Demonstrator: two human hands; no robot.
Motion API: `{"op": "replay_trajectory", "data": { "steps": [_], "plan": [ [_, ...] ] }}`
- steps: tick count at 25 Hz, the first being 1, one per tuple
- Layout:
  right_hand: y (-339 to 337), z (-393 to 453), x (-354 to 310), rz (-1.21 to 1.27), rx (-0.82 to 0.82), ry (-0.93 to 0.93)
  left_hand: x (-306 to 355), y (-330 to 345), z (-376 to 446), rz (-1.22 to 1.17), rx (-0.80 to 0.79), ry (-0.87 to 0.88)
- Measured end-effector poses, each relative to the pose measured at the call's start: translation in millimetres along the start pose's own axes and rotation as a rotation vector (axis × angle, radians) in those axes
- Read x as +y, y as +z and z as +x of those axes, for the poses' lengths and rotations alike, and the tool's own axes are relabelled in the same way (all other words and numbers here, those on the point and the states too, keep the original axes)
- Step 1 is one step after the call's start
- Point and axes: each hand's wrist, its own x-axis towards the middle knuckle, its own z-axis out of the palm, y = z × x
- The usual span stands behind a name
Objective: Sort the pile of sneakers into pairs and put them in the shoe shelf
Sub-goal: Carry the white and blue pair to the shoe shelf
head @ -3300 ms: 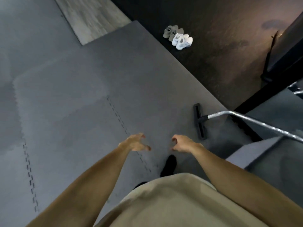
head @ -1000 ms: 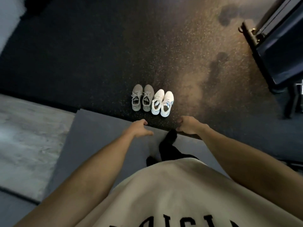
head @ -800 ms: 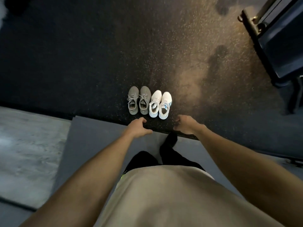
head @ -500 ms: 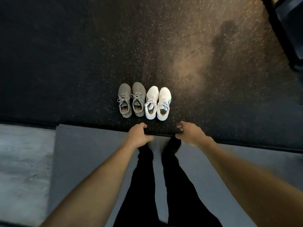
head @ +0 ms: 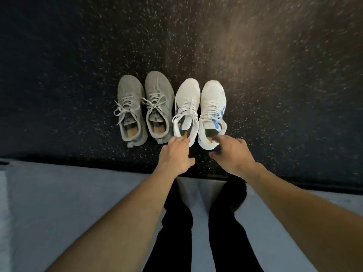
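Head view puts both my hands low over the speckled floor [head: 275, 75], reaching for the white pair. My left hand [head: 174, 156] has its fingers extended onto the heel collar of the left white sneaker [head: 187, 99], touching the rim but not yet curled round it. My right hand [head: 229, 152] hooks its fingertips into the heel opening of the right white sneaker [head: 213, 99]; I judge a grip is forming there. Both shoes sit side by side, heels toward my hands, so one reach takes them as a pair. Just left of my left hand stand the grey sneakers [head: 145, 107], also matched and untouched. No shelf is in sight, so carrying comes next, I reckon.
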Motion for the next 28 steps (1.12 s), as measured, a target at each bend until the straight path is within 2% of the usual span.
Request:
{"op": "replay_trajectory", "data": {
  "steps": [6,12,19,28],
  "plan": [
    [76.6,84.7,19.8,-0.058,-0.048,0.047,-27.8,66.5,91.0,0.247,0.075,0.094],
    [91.5,91.8,23.0,-0.169,0.134,0.011,-26.6,73.5,103.8,0.323,0.165,0.104],
    [14.3,-0.6,8.0,-0.017,0.153,0.01,5.5,-6.7,19.1,0.275,0.145,0.188],
    [-167.9,-231.5,-81.3,0.037,0.227,-0.032,83.5,-200.5,-208.8,0.308,0.254,0.294]
  ]
}}
